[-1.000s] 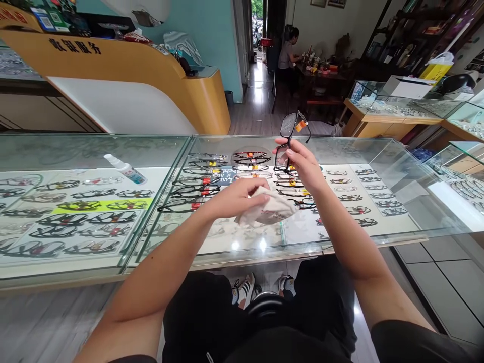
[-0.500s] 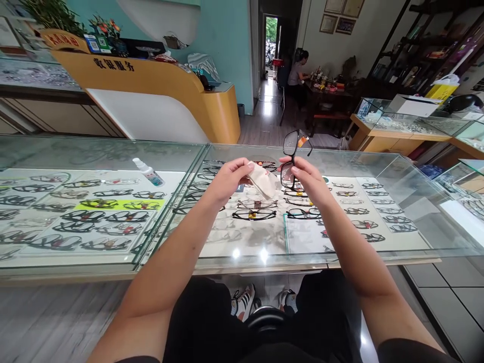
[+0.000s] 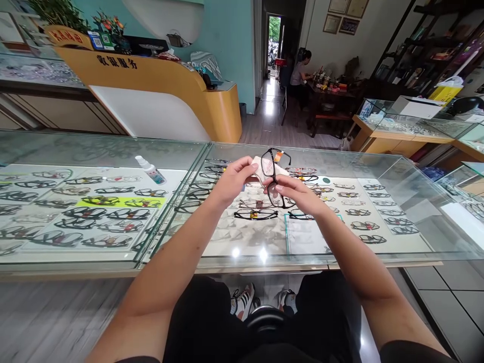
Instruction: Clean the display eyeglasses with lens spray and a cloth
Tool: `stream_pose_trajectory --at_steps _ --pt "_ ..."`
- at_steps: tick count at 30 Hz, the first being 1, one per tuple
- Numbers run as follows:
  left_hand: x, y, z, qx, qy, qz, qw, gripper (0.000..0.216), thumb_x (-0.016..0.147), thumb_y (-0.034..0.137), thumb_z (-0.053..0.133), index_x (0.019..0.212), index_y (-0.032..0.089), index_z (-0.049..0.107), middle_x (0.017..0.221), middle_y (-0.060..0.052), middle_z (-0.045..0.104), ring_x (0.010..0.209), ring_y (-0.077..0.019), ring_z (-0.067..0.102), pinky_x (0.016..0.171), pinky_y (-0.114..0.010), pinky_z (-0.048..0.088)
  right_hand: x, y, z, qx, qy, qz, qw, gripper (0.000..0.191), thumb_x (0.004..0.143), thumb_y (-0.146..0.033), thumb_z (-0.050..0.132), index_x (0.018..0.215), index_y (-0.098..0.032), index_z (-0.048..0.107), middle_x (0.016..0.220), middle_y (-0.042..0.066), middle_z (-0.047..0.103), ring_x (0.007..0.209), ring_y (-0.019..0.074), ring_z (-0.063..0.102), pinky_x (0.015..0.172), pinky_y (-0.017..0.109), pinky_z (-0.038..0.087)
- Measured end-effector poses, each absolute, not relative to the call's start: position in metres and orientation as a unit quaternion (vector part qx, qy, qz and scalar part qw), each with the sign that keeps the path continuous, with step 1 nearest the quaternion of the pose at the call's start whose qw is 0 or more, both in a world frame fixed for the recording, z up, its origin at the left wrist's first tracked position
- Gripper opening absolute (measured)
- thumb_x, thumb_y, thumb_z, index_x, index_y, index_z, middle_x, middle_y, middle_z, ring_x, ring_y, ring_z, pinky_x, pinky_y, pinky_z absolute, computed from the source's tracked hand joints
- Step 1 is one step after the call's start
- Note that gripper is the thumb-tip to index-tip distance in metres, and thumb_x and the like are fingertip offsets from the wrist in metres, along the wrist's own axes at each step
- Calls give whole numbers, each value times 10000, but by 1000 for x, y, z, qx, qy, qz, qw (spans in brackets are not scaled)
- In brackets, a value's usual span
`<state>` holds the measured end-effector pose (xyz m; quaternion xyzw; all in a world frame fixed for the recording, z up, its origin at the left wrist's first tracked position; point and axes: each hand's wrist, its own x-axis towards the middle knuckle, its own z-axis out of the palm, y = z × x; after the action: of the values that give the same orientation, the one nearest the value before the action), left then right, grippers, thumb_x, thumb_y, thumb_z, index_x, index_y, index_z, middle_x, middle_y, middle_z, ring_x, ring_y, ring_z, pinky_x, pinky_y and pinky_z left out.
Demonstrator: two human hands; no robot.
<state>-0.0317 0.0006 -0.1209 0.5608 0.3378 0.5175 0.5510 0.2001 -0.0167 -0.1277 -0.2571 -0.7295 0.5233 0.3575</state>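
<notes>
My right hand [image 3: 293, 194] pinches a pair of black-framed glasses [image 3: 273, 176] by the frame, held on end above the glass counter [image 3: 113, 151]. An orange tag hangs on the glasses. My left hand [image 3: 234, 179] grips a small beige cleaning cloth [image 3: 258, 169] and presses it against the upper lens. Both hands meet just above the counter's right pane.
A small white spray bottle [image 3: 150, 170] lies on the counter to the left. Rows of spectacle frames fill the showcase under the glass. An orange cashier desk [image 3: 159, 83] stands behind. A person sits at a table far back. More glass cases stand at right.
My left hand lifted the cloth off the counter and brought it to the glasses. My right hand lowered the glasses and moved them left to meet it.
</notes>
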Motion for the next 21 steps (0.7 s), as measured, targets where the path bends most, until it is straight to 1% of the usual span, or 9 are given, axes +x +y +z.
stream_pose_trajectory --at_steps 5,8,10,12,14,17,19,21 --pt "-33 3 -124 581 330 506 546 500 827 578 894 787 190 581 792 14 607 755 -144 595 762 -274 562 198 -17 -129 -267 -732 515 356 399 1070 -546 630 1226 -212 780 1083 53 730 967 194 607 972 354 499" --pt "-33 6 -127 591 286 504 561 464 906 607 787 809 180 633 835 -26 635 778 -166 617 748 -290 557 197 -17 -131 -263 -732 522 351 418 1072 -569 622 1212 -208 779 1054 50 729 948 192 604 960 353 500" --pt "-32 6 -129 597 270 508 559 429 946 588 724 848 173 670 870 -50 656 794 -179 635 743 -302 556 196 -18 -131 -257 -731 526 351 417 1069 -576 629 1198 -210 782 1053 49 726 961 194 608 955 351 505" --pt "-30 5 -130 602 283 527 528 354 947 518 748 880 180 665 859 -38 652 766 -165 620 730 -294 545 195 -18 -131 -251 -729 528 355 413 1063 -581 638 1179 -213 787 1053 48 725 982 198 613 953 350 509" --pt "-26 2 -131 606 304 557 480 326 919 450 823 893 194 623 815 -3 626 717 -133 582 702 -261 513 194 -19 -131 -247 -726 533 356 415 1060 -588 642 1165 -214 789 1056 51 727 1002 204 620 944 351 517" --pt "-21 0 -133 597 308 590 448 449 866 464 915 924 214 547 757 46 582 650 -99 544 635 -223 465 192 -21 -130 -240 -715 551 356 432 1050 -608 652 1169 -214 783 1076 56 734 1003 207 631 932 355 532" --pt "-19 -1 -135 574 304 593 475 558 830 521 947 984 236 493 745 66 606 592 -95 552 576 -218 457 191 -21 -131 -239 -707 560 360 443 1039 -621 662 1171 -214 780 1077 57 735 997 208 641 949 363 543" --pt "-18 -1 -137 547 301 584 519 663 790 578 967 1054 255 452 767 66 673 541 -105 579 526 -226 471 190 -21 -131 -236 -703 563 364 446 1036 -622 664 1159 -210 780 1072 59 737 1001 211 650 967 370 555"
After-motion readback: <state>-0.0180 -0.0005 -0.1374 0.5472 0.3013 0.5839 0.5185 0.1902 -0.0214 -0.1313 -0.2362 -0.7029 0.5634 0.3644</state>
